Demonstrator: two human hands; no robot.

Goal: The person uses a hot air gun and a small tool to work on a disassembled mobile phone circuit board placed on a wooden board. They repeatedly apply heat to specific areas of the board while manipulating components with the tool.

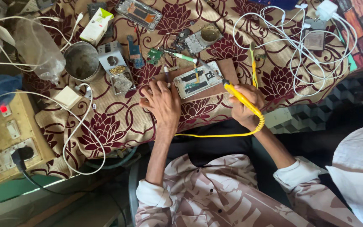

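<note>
Head view, looking down at a counter (118, 122) covered with a cream cloth with dark red flowers. Right hand (245, 103) is clenched around a yellow soldering iron (239, 96), its tip pointing up-left at the edge of an opened phone (198, 80). The phone lies face down with its back off, insides showing, on a brown board (228, 67) near the middle of the counter's front edge. A coiled yellow cord (227, 133) runs from the iron back across the person's lap.

Left hand (161, 103) lies palm down on the cloth just left of the phone, fingers spread and released; fingertips touch the board's left end. A thin pen-like tool (166, 72) sticks up by those fingertips, can't tell if it is gripped.

Behind the phone: a small green circuit board (154, 55), a tool with a green and white handle (183, 57), another phone frame (139, 14). Left of them a round metal tin (82, 61), a small grey parts box (115, 65), a white carton (96, 26). A tangle of white cables (299, 46) lies at right, well apart from the hands. A wall socket board (9, 143) with a black plug sits at far left.
</note>
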